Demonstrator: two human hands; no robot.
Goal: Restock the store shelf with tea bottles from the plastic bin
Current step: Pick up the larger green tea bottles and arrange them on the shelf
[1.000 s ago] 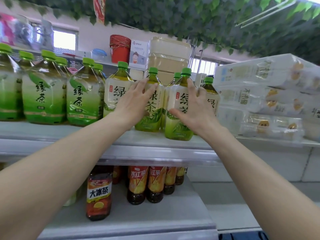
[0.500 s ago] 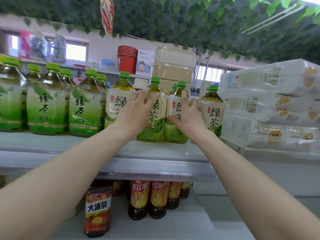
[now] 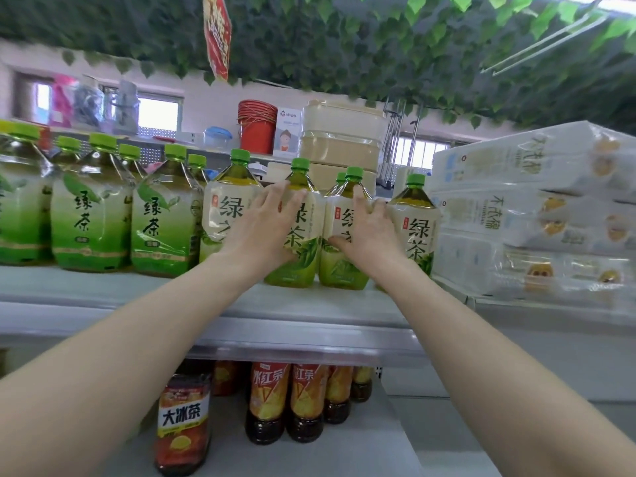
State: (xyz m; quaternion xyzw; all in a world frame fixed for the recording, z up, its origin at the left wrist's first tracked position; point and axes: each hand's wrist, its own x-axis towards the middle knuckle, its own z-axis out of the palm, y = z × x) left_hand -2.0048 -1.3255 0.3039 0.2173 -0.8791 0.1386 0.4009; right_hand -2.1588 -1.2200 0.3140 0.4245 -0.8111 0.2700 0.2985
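Since the earlier frame, both hands are pushing two green-capped, pale-labelled plastic tea bottles (image 3: pixel 300 228) deeper onto the grey metal shelf (image 3: pixel 241 304). Left hand (image 3: pixel 265 225) and right hand (image 3: pixel 364 232), grips open, fingers flat, are pressing bottles at 12 o'clock; placement is nearly finishing.

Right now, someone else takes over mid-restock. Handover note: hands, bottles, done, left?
Left hand: open, fingers flat on a pale-labelled green-capped tea bottle on the grey metal upper shelf.
Right hand: open, fingers spread on the neighbouring pale-labelled bottle.
Done: both bottles stand upright, side by side in the front row.
Left: release them; fetch more. The plastic bin is out of view, so remaining stock is unknown.
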